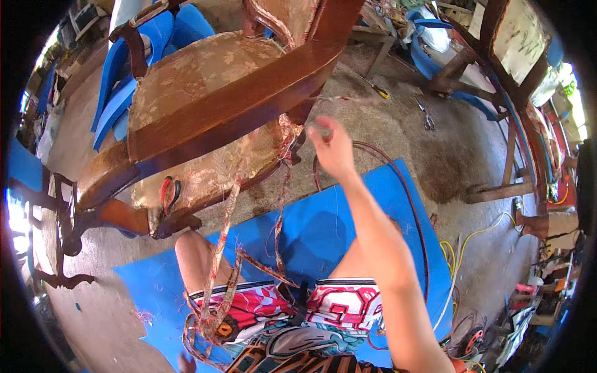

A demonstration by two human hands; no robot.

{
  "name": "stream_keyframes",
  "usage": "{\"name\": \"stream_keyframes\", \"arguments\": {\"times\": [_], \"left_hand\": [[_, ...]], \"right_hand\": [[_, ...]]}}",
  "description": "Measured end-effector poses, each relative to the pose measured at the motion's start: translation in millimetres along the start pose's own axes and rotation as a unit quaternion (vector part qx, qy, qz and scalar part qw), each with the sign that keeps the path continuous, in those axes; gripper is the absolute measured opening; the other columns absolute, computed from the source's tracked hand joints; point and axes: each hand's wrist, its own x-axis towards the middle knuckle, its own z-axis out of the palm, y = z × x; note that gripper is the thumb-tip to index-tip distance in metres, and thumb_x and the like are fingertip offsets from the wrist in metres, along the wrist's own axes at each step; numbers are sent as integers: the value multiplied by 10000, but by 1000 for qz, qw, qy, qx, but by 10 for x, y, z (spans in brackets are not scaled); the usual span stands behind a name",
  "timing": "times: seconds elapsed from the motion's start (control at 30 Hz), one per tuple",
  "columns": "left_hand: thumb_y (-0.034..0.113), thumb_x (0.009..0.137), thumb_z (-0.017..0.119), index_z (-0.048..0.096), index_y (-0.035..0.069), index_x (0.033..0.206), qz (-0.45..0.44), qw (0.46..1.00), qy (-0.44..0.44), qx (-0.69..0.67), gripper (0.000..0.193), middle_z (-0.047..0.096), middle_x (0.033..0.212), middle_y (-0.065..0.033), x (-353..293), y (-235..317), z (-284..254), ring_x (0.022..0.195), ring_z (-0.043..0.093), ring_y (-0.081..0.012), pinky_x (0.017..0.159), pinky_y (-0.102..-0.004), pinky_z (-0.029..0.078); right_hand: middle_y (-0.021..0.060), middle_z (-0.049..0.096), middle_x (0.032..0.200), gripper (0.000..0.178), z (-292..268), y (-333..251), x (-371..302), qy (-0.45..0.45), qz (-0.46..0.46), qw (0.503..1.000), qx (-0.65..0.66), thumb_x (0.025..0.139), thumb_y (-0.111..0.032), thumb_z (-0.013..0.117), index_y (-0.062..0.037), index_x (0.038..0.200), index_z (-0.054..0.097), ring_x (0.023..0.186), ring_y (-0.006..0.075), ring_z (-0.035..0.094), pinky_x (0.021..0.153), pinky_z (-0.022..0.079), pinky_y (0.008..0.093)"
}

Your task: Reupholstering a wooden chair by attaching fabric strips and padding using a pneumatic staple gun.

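A dark wooden armchair (230,112) with worn gold floral upholstery lies tipped in front of me. My right hand (334,149) is raised beside its frayed corner, fingers curled together; whatever they pinch is too small to make out. Long patterned fabric strips (227,227) with loose red threads hang from the upholstery down over my lap. Pliers (166,194) with red and black handles rest on the chair's fabric. Only a dark bit of what seems to be my left hand (185,363) shows at the lower edge, by the strips' loose ends; its fingers are hidden.
A blue sheet (398,205) lies under my legs, with a dark hose (418,211) across it. A yellow-handled screwdriver (380,92) and metal pliers (426,117) lie on the concrete floor. Another wooden chair frame (511,81) stands at right. Blue pieces (115,81) lean behind the armchair.
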Motion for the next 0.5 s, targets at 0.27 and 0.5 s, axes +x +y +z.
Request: {"name": "stream_keyframes", "arguments": {"times": [0.27,0.5], "left_hand": [[265,862,565,600,-3,1009,293,955,0,53,308,619,965,-178,1352,2789,709,857,586,-361,730,-431,466],[273,923,434,606,31,748,204,962,-113,-144,345,569,606,-41,871,1243,245,544,521,-222,490,-364,389]], "right_hand": [[15,582,731,301,535,32,-109,-47,63,969,233,881,-287,602,2,958,569,726,96,551,670,452,255],[30,588,932,435,421,-110,-187,-7,151,944,293,857,-284,634,-17,1156,465,773,98,553,702,451,260]]}}
